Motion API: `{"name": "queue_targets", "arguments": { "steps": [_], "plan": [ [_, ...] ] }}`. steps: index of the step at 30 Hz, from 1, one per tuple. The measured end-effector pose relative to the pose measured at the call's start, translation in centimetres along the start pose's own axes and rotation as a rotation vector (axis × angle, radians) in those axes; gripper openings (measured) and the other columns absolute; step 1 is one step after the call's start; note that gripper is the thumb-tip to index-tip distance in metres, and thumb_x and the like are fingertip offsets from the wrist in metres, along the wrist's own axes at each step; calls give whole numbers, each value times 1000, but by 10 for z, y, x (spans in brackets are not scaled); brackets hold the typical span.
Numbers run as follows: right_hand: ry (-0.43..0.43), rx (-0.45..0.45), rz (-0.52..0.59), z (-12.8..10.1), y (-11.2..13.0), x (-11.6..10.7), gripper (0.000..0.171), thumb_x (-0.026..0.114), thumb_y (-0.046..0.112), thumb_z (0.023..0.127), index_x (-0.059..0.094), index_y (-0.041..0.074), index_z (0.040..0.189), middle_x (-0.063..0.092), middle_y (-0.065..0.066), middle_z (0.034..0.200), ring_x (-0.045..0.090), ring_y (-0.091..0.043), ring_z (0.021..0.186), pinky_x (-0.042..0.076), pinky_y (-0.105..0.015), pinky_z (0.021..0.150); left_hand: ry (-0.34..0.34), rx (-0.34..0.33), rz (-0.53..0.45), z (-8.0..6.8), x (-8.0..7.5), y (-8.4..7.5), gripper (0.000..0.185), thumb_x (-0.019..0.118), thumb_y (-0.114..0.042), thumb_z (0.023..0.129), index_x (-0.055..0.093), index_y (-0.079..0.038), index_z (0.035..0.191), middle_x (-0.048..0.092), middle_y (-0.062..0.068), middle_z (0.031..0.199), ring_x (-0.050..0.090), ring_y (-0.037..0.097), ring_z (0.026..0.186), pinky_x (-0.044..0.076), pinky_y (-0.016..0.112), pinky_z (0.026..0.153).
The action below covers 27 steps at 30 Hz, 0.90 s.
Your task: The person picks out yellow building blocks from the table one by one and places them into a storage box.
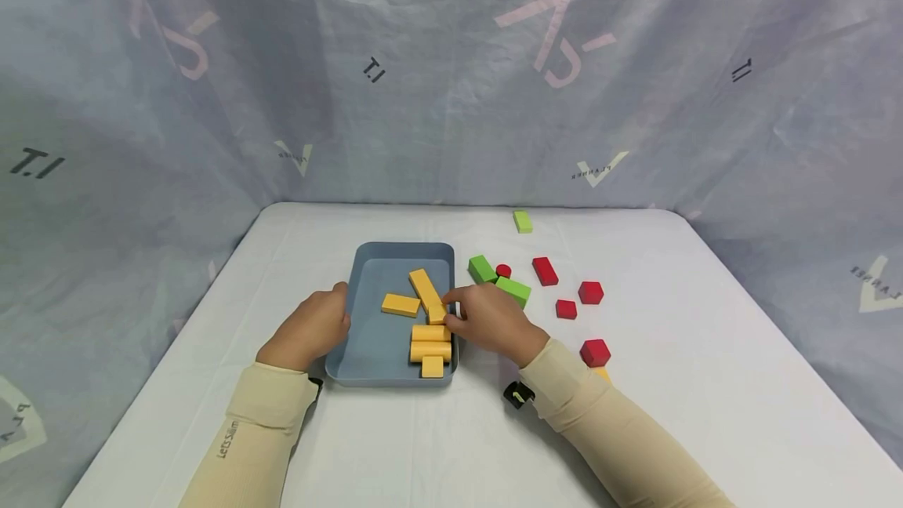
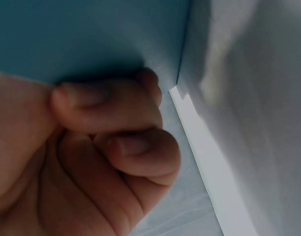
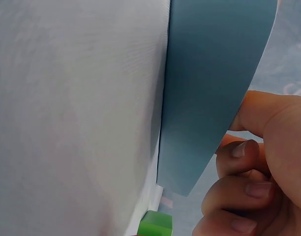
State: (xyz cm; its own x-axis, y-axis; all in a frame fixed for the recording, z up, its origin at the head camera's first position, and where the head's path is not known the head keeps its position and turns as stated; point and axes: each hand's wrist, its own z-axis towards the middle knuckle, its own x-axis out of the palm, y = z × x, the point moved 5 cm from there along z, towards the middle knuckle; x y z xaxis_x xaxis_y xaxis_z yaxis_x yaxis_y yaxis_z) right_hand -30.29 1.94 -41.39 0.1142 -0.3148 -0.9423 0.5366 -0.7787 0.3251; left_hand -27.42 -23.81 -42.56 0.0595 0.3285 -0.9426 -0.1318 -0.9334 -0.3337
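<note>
A blue-grey tray [image 1: 377, 363] lies on the table, holding several yellow blocks [image 1: 400, 305] and two yellow cylinders [image 1: 430, 351]. My left hand [image 1: 310, 328] grips the tray's left wall; its curled fingers [image 2: 140, 152] sit against the outside in the left wrist view. Over the right rim reaches my right hand [image 1: 494, 320], its thumb and index finger pinching a small yellow block [image 1: 436, 314] beside a longer one [image 1: 424, 287]. In the right wrist view the tray wall [image 3: 209, 88] hides those two fingertips and the block.
Right of the tray lie green blocks [image 1: 513, 291], a red disc [image 1: 503, 270] and several red blocks [image 1: 590, 292]. A light green block [image 1: 523, 222] sits near the back edge. A yellow piece [image 1: 602, 373] is partly hidden by the right sleeve. Behind the table hangs a grey cloth [image 1: 451, 124].
</note>
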Motion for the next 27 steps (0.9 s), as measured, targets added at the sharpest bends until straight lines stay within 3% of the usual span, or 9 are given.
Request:
{"name": "queue_targets", "arguments": {
  "steps": [13, 20, 27],
  "plan": [
    [-49, -32, 33, -2, 2, -3, 21, 65, 26, 98, 78, 20, 114, 55, 10, 59, 49, -8, 51, 40, -24, 48, -6, 8, 14, 0, 0, 0, 48, 56, -2, 99, 43, 18, 140, 69, 32, 113, 70, 30, 94, 58, 44, 74],
    [-76, -39, 71, -2, 3, -6, 16, 64, 26, 98, 79, 22, 103, 60, 11, 66, 52, -8, 56, 44, -26, 51, 2, -2, 26, -2, -2, 2, 51, 57, -3, 99, 41, 18, 142, 68, 33, 116, 71, 32, 99, 58, 46, 77],
    [-81, -19, 74, -6, 2, -9, 17, 63, 25, 98, 79, 23, 102, 57, 11, 60, 51, -8, 53, 42, -26, 50, 25, -20, 2, -2, 0, 0, 54, 55, -3, 100, 37, 18, 147, 65, 34, 125, 70, 34, 107, 58, 47, 82]
  ]
}}
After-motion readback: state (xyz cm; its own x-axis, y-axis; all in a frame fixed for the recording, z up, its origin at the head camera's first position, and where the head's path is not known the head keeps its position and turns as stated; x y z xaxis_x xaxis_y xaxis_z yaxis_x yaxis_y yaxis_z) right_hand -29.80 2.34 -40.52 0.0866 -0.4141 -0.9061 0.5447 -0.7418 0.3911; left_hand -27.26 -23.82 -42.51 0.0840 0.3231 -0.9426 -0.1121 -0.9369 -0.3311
